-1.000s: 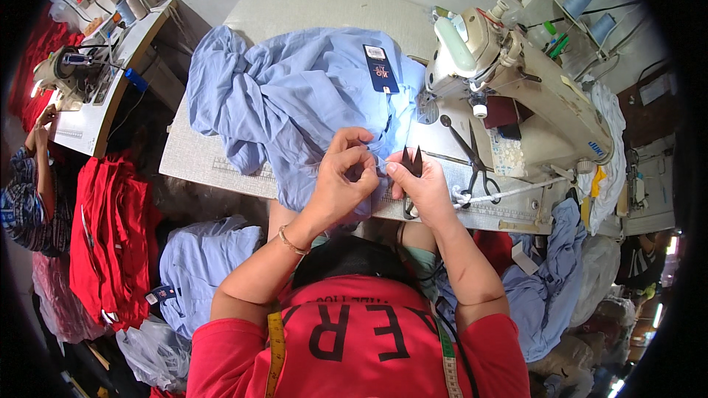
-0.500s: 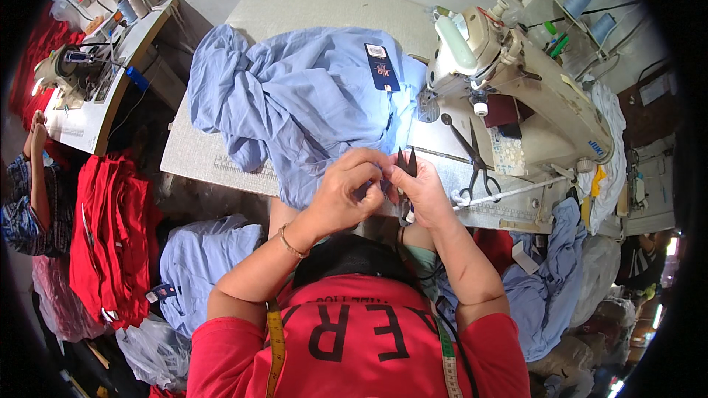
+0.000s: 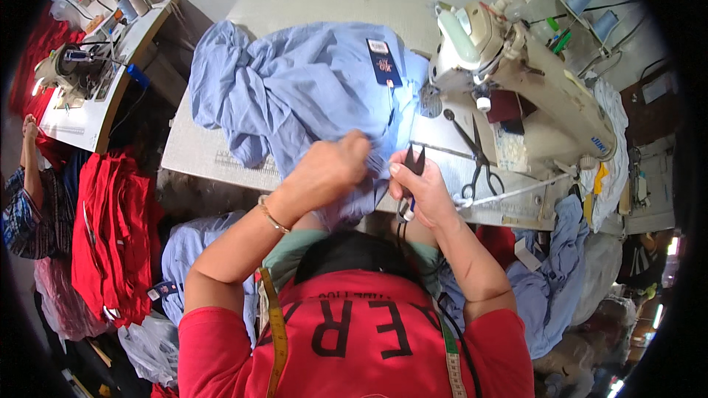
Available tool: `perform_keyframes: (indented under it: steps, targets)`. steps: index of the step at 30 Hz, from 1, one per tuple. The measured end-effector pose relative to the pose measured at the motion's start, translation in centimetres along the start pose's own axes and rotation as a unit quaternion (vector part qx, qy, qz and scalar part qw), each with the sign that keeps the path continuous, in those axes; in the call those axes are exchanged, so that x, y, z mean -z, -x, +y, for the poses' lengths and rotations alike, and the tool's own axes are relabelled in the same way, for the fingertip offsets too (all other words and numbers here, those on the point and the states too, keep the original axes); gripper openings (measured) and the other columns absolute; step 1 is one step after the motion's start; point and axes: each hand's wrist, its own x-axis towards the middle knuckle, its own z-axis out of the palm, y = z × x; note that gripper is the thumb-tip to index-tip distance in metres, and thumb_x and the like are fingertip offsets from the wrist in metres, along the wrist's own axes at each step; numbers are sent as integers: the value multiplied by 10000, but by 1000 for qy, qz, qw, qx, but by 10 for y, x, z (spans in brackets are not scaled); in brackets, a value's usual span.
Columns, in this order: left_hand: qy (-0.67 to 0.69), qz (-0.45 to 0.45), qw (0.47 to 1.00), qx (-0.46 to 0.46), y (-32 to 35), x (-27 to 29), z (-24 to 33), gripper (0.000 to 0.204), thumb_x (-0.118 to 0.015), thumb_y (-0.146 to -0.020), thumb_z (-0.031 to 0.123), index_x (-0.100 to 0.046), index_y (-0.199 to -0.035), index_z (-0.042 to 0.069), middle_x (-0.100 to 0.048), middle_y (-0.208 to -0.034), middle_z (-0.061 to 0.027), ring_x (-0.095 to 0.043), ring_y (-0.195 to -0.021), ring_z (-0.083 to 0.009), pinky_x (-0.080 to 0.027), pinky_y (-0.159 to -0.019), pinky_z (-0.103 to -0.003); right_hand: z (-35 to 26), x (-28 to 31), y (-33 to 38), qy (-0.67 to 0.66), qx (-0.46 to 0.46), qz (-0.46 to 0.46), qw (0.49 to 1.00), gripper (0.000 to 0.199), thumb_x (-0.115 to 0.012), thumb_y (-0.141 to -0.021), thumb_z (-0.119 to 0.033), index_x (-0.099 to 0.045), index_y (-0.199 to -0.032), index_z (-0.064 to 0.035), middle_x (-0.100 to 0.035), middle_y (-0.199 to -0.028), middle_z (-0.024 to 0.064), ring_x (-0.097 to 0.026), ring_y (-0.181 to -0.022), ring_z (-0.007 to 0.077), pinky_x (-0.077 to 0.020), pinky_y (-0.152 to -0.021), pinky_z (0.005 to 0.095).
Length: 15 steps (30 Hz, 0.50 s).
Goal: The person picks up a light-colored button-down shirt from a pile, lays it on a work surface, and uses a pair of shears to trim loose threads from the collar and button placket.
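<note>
A light blue garment (image 3: 295, 81) lies rumpled over the sewing table, its near edge hanging toward my lap. A dark hang tag (image 3: 382, 63) rests on its right part. Over the near edge of the cloth is my left hand (image 3: 332, 166), smeared by motion; whether its fingers hold anything I cannot make out. Just right of the cloth, my right hand (image 3: 426, 193) is closed around a small pair of dark scissors (image 3: 415, 161), blades pointing away from me and slightly apart. The fingers partly cover the handles.
A sewing machine (image 3: 531, 77) stands at the right of the table. Larger black scissors (image 3: 476, 155) lie beside it. Red garments (image 3: 114, 236) are piled on the left, near another machine (image 3: 63, 77) and a person's arm (image 3: 31, 155). More blue cloth (image 3: 549, 280) is heaped at lower right.
My left hand has moved away from the right hand, leftward and slightly up over the garment. The right hand still grips the scissors, nearly in place. The co-worker's hand has shifted slightly.
</note>
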Motion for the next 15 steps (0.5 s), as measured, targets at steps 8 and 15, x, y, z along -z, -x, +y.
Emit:
perform_keyframes:
  steps: [8,15]
  targets:
    - [456,-49,866,200,18,13,22,21,-546,-775,-5,-538,-783,12,-543,-715,-96,-543,-578,-174,-424,-522,-296,-2,3,3,14,20,18,1000,114,-596,-852,-141,-553,-907,-51,-527,-619,-8,-493,-529,66,-369,-501,199]
    - [185,27,977,107,0,22,25,152,-634,-814,178,-604,-864,38,-599,-875,-80,-545,-860,-211,-400,-765,-329,-9,-2,4,61,45,4,997,117,-590,-855,-118,-539,-931,-45,-517,-682,-14,-488,-540,56,-388,-515,195]
